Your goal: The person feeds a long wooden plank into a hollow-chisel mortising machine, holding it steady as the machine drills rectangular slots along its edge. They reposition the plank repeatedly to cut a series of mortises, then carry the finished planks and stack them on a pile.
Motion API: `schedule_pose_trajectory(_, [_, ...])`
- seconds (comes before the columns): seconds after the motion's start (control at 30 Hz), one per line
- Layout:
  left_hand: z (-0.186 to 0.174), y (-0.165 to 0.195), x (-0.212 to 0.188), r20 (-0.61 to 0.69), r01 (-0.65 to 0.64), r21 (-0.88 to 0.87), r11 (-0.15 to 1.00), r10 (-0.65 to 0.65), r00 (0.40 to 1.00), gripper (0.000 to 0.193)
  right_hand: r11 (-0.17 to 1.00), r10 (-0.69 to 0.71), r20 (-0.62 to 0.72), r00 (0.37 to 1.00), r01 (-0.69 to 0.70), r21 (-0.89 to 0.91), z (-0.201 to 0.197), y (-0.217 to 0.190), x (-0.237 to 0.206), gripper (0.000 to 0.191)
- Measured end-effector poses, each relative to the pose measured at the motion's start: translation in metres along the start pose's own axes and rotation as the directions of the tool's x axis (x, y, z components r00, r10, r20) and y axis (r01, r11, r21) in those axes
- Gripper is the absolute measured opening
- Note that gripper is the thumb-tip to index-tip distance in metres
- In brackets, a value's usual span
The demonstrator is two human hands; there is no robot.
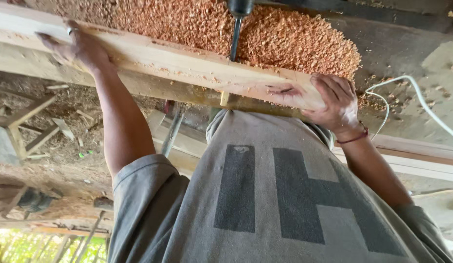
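Observation:
A long pale wooden plank [187, 61] runs across the view in front of my grey shirt. My left hand [75, 46] lies over its far edge at the upper left, fingers wrapped on it. Around the plank's right end my right hand [336, 102] is curled, with a red band on the wrist. A dark drill bit [235, 39] comes down from a machine head at the top and meets the plank's top face between my hands.
A heap of reddish wood shavings [285, 39] lies behind the plank. A white cable [406, 83] loops at the right. More planks [411, 153] lie at the right, and wooden frames and scraps [32, 126] at the left on a dusty floor.

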State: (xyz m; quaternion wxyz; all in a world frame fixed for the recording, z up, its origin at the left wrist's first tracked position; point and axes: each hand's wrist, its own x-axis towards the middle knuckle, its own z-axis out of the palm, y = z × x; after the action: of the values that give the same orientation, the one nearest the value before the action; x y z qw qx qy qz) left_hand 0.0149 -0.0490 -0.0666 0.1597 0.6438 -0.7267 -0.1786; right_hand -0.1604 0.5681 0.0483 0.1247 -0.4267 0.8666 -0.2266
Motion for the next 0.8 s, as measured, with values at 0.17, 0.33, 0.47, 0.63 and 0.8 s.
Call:
schedule_pose_trajectory(0.17, [-0.002, 0.006, 0.016, 0.037, 0.096, -0.207, 0.974, -0.09, 0.995, 0.085, 0.998, -0.066, -0.085, 0.994, 0.066, -0.01, 0.001, -0.008, 0.02, 0.06])
schedule_pose_trajectory(0.33, [-0.011, 0.007, 0.057, 0.027, 0.125, -0.353, 0.927, -0.123, 0.992, 0.082, 0.997, -0.077, -0.072, 0.994, 0.077, -0.003, 0.025, -0.029, 0.045, 0.059])
schedule_pose_trajectory(0.47, [-0.013, -0.007, 0.078, 0.042, 0.106, -0.343, 0.933, -0.098, 0.994, 0.08, 0.996, -0.089, -0.084, 0.993, 0.089, 0.003, 0.037, -0.041, 0.058, 0.062])
schedule_pose_trajectory(0.63, [-0.012, -0.011, 0.103, 0.018, 0.013, -0.493, 0.87, -0.005, 1.0, 0.078, 0.999, -0.047, -0.065, 0.997, 0.045, -0.023, 0.046, -0.052, 0.067, 0.055])
schedule_pose_trajectory(0.8, [-0.008, -0.012, 0.111, 0.074, 0.083, -0.597, 0.798, -0.047, 0.996, 0.064, 0.988, -0.148, -0.257, 0.955, 0.154, 0.004, 0.066, -0.06, 0.081, 0.068])
